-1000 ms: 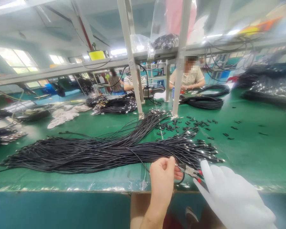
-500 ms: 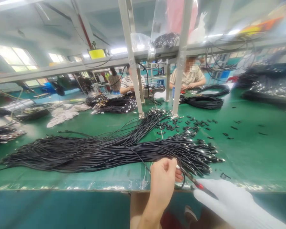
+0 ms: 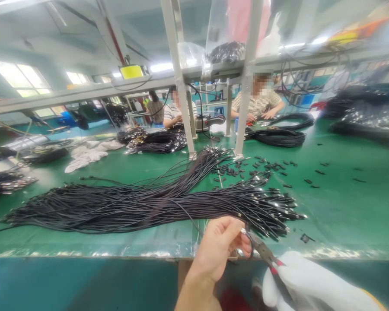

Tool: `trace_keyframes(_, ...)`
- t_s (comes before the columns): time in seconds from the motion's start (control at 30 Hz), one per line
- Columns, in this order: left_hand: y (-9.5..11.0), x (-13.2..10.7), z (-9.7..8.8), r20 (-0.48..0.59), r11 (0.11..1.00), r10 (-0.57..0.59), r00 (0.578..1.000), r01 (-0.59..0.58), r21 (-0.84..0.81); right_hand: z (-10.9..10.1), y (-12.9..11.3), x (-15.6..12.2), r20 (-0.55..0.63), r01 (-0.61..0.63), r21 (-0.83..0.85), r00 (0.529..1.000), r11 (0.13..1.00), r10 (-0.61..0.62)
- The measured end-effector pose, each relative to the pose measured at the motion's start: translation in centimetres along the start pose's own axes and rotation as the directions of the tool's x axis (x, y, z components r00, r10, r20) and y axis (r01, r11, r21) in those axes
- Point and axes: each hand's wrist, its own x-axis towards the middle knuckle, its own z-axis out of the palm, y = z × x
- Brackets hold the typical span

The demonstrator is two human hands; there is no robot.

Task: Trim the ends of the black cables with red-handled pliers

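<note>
My left hand (image 3: 215, 244) is bare and closed, pinching the end of a thin black cable (image 3: 253, 247) between thumb and fingers near the table's front edge. The cable bends in a small loop beside the fingertips. In a white glove, my right hand (image 3: 300, 272) grips pliers (image 3: 266, 254) with red and black handles. Their jaws point up and left, close to the held cable end; whether they touch it I cannot tell. Behind both hands lies a long bundle of black cables (image 3: 142, 211), its metal-tipped ends fanned out to the right.
Small black pieces (image 3: 233, 172) are scattered on the green table (image 3: 350, 207). Two shelf posts (image 3: 244, 108) rise from its middle. Coiled cables (image 3: 275, 138) and white cloth gloves (image 3: 87, 155) lie farther back. Across the table a person in a striped shirt (image 3: 259, 103) handles cables.
My right hand and the pliers have turned and dropped slightly, so more of the jaws shows. My left hand has rotated a little, its thumb now across the cable end.
</note>
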Motion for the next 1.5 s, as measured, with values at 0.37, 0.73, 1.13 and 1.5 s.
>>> trace_keyframes(0.37, -0.3, -2.1, -0.5, -0.209, 0.898, 0.286, 0.935, -0.186, 0.399, 1.9, 3.5, 1.9, -0.403, 0.008, -0.405, 0.896, 0.914, -0.186)
trace_keyframes(0.73, -3.1, -2.3, -0.4, -0.152, 0.923, 0.156, 0.976, -0.09, 0.374, 2.1, 5.5, 2.1, -0.342, -0.355, -0.916, 0.444, 0.188, -0.828)
trace_keyframes(1.13, -2.0, -2.6, 0.7, -0.227, 0.953, 0.125, 0.966, -0.053, 0.3, 2.0, 1.6, 2.5, 0.078, -0.596, -0.714, 0.454, -0.368, -0.888)
trace_keyframes(1.5, -2.5, -2.9, 1.0, -0.256, 0.818, 0.19, 0.948, -0.009, 0.575, 1.7, 1.1, 1.4, 0.134, -0.608, -0.611, 0.553, -0.508, -0.823)
